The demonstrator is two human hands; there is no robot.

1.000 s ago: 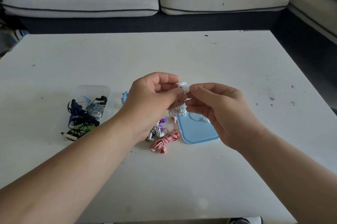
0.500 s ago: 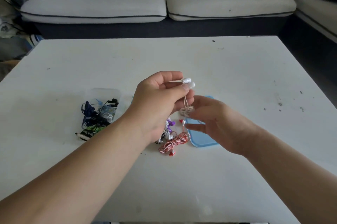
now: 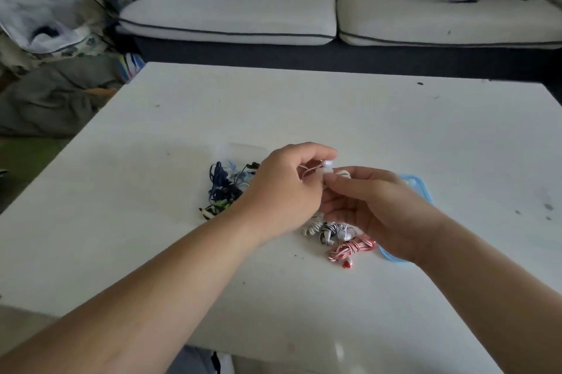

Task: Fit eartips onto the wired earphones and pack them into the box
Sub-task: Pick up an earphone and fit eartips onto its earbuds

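white wired earphone, pinched in the curled left hand, is steadied for fitting. right hand pinches its tip; eartip unseen.

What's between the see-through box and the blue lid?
In the head view, the left hand and right hand meet there, pinching a white earphone; zebra-striped earphones lie beneath.

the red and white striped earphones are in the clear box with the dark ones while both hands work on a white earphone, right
No. The head view shows the red and white striped earphones lying on the table beside the blue lid, outside the clear box. The left hand and right hand do pinch the white earphone.
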